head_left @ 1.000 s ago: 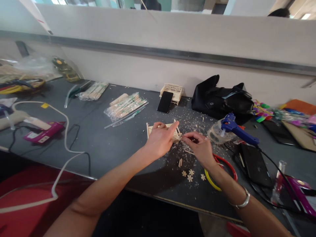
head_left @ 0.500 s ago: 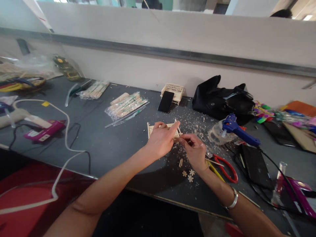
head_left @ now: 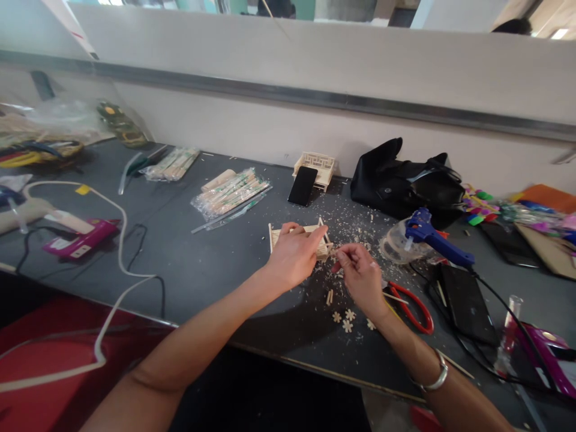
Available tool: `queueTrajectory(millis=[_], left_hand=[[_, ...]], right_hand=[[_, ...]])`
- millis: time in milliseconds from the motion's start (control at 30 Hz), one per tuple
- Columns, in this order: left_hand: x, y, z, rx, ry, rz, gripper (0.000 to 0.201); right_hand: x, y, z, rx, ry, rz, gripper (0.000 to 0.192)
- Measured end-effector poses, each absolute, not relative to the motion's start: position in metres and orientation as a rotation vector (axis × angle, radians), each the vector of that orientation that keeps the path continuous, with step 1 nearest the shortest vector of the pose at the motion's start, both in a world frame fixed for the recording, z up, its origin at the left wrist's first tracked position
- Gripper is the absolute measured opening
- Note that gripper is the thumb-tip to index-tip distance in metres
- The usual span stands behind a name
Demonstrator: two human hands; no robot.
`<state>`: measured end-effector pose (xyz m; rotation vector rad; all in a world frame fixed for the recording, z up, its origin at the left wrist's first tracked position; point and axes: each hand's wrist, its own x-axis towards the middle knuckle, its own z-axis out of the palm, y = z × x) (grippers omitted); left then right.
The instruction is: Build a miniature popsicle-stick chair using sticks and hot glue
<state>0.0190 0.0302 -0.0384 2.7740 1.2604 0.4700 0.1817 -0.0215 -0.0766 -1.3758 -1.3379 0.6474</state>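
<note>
My left hand (head_left: pixel 294 255) is wrapped over a small wooden-stick frame (head_left: pixel 324 245), pressing it on the dark table (head_left: pixel 202 264); much of the frame is hidden beneath the palm. A short stick end juts from the frame's right side. Just right of that end is my right hand (head_left: pixel 360 273), its thumb and fingers drawn together in a pinch; anything between them is too small to make out. Below the hands lie short stick pieces (head_left: pixel 330 297) and several small flower-shaped wooden pieces (head_left: pixel 347 326), one close to my right wrist.
Red-handled pliers (head_left: pixel 416 309) lie right of my right hand. Beyond are a blue glue gun (head_left: pixel 434 237) on a clear container, a black bag (head_left: pixel 405 180) and cables. Behind stand a phone (head_left: pixel 303 186) and a miniature wooden bench (head_left: pixel 324 165). Bagged sticks (head_left: pixel 236 192) lie left.
My right hand has moved slightly right and away from the frame's end, uncovering the jutting stick end and another flower piece by the wrist. My left hand stays in place.
</note>
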Motion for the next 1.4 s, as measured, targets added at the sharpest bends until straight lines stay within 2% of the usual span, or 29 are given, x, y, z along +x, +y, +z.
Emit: queueTrajectory(millis=[233,333,467,567,700,933,1400], left_hand=[[0.018,0.031,-0.04,2.795,1.229,0.479,0.055],[0.017,0.031,-0.041,2.797,1.225,0.499,0.055],[0.018,0.031,-0.039,2.785,1.231,0.474,0.054],[0.019,0.03,-0.036,2.767,1.253,0.426,0.054],[0.02,0.03,-0.035,2.756,1.267,0.421,0.051],[0.018,0.032,-0.037,2.769,1.254,0.431,0.052],[0.019,0.032,-0.038,2.788,1.245,0.45,0.054]], right_hand=[[0.185,-0.029,-0.059,-1.407,-1.122,1.128,0.029],[0.188,-0.03,-0.057,-1.394,-1.092,1.198,0.033],[0.194,-0.032,-0.065,-1.458,-1.325,1.089,0.026],[0.201,-0.035,-0.071,-1.514,-1.554,0.879,0.017],[0.208,-0.035,-0.072,-1.553,-1.715,0.595,0.015],[0.204,-0.024,-0.071,-1.447,-1.422,0.786,0.021],[0.183,-0.015,-0.072,-1.42,-1.386,0.645,0.015]])
